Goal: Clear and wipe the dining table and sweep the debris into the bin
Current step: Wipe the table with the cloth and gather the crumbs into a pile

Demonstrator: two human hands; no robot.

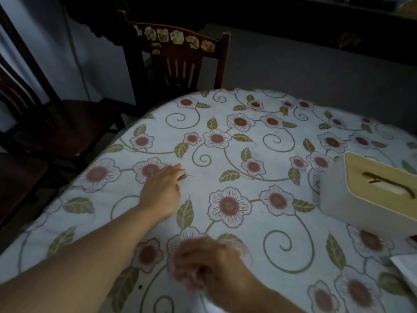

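Flower-clothed desk (259, 199): left hand (161, 192), fingers flat and spread at frame centre-left, lies far from the tissue box (370, 195) at right edge, long axis running lower right; blurred right hand (203, 265), grip indeterminate, is nearer.
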